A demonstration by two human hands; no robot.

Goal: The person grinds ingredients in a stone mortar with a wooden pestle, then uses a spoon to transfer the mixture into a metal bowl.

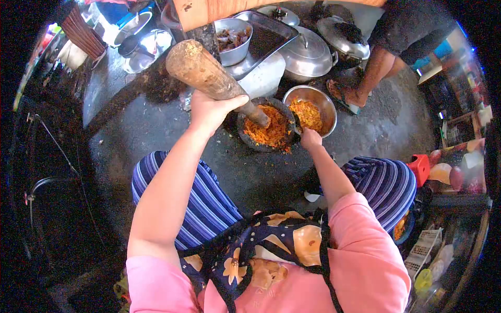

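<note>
My left hand [211, 110] is wrapped round a thick wooden pestle [206, 73], which slants down to the right. Its narrow end rests in the orange crushed mix [271, 136] inside a dark stone mortar [252, 142] on the floor. Beside the mortar's right side, my right hand [311, 138] is closed at the handle of what looks like a spoon [298, 128], mostly hidden at the mortar's rim. A metal bowl [330, 107] with orange-yellow mix [307, 115] stands just beyond my right hand.
Behind the mortar are a lidded pot [305, 55], a dark tray [266, 36] and a bowl of pieces [239, 55]. A wooden board [271, 10] juts in at the top. Another person's foot [355, 98] stands right of the metal bowl. A red stool [419, 169] is at the right.
</note>
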